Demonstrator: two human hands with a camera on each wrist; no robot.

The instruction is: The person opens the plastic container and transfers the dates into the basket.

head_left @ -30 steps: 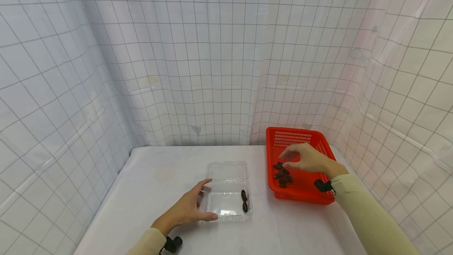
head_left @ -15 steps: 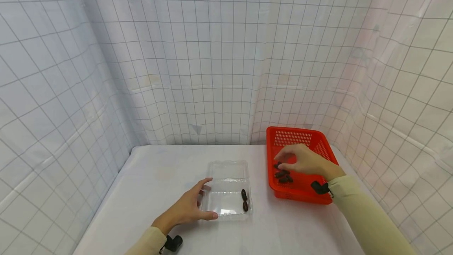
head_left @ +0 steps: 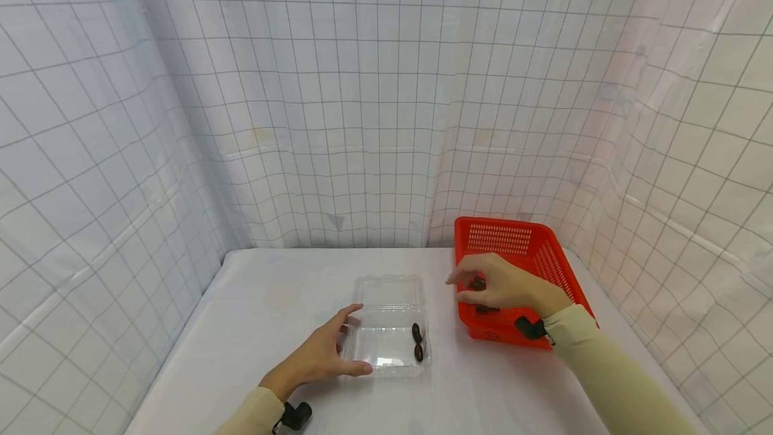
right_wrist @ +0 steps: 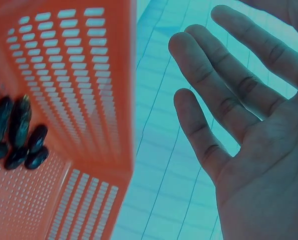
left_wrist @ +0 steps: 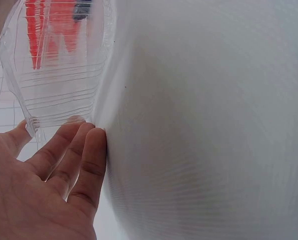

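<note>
On the table a clear plastic clamshell box (head_left: 383, 341) lies with its lid (head_left: 391, 289) folded back. Two dark brown oval pieces resembling dates (head_left: 418, 352) sit along its right wall. My left hand (head_left: 323, 353) grips the box's left side, thumb at the front edge, index finger by the hinge. Over the left rim of a red basket (head_left: 507, 223) is my right hand (head_left: 504, 285). Its fingers (right_wrist: 198, 60) are extended in the right wrist view, with nothing visible between them. Several more dates (right_wrist: 20, 122) lie inside the basket, partly hidden by that hand in the head view.
A white cloth covers the table (head_left: 290, 280). White grid-patterned curtains (head_left: 362, 119) close off the back and both sides. The basket's slotted wall (right_wrist: 64, 60) stands between the dates and the right hand in the right wrist view.
My right hand has moved left and slightly toward me, from above the dates to the basket's left rim. The left hand, the box and its two dates have stayed put.
</note>
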